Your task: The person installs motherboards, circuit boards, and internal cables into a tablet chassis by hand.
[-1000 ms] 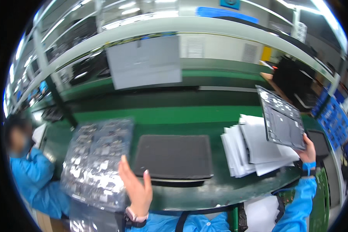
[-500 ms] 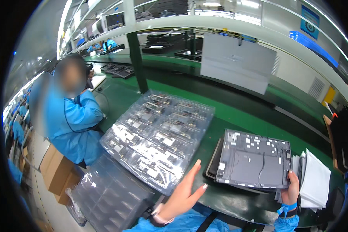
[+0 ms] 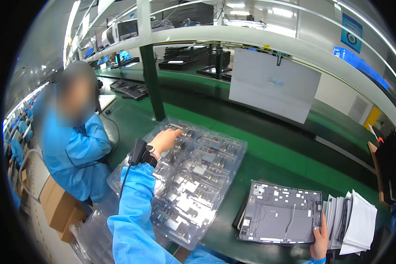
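Dark grey housing panel [image 3: 275,218] is clamped near its lower right corner by our right hand [image 3: 320,240]: the thumb lies on the inner face and the fingers run along the edge. The panel lies over a dark slab [image 3: 240,215] that peeps out at its left, above the green table [image 3: 268,154]; we cannot tell whether the two touch. We judge the panel thin, light and fairly stiff, easy enough to carry from one side, though a hold at one corner probably lets it swing or flex. Its rim looks the right place for fingers, away from the small white patches [image 3: 246,222] and the thin cable [image 3: 291,220] on the inner face, which seem easy to scuff or lift. Just right of that hand lean white packets [image 3: 358,224], likely slippery. Our left hand [image 3: 165,140] reaches across to the far left part of a clear plastic tray [image 3: 238,160], its fingertips at the circuit boards [image 3: 199,169]; we cannot tell whether they pinch one. The boards look light, rigid and fragile, so we favour their edges over the components; the tray looks slick and bendy, best supported from two sides. Beyond it, leftward, sits a blue-sleeved co-worker [image 3: 90,143].
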The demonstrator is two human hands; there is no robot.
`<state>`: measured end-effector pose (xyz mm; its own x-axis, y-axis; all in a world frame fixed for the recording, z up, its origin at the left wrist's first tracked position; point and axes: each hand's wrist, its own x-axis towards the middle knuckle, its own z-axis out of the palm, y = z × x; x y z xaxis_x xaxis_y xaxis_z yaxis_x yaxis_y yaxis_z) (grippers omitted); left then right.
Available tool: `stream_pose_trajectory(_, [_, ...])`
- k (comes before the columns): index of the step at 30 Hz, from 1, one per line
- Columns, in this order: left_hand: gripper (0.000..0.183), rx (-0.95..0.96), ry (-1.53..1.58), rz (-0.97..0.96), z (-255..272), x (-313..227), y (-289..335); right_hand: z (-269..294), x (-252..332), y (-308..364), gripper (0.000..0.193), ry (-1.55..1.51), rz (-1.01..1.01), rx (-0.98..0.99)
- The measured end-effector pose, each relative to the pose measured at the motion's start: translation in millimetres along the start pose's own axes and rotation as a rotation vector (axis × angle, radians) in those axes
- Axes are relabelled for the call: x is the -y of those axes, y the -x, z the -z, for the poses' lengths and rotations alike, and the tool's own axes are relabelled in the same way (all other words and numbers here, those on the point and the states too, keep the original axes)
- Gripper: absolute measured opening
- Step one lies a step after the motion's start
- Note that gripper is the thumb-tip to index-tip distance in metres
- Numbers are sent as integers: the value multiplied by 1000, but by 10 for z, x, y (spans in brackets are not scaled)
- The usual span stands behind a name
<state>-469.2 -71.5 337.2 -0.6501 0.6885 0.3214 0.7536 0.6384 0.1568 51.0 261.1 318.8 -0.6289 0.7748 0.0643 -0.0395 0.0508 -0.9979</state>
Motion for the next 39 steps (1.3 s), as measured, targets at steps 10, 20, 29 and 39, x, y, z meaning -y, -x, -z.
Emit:
stream_pose_trajectory(10, [52,306,-142,-104,-104,91,-284,27,348,288,49,137,-239,63])
stream_pose_trajectory(20, [40,-171,229,-25,-134,452,-521,437,513,367,25,718,464,25])
stream_pose_trajectory(29, [17,-194,1536,37,320,-931,-402,497,308,459,33,1032,868,368])
stream_pose_trajectory(39, [42,408,1536,185,148,-3169,268,303,174,348,10,360,639,269])
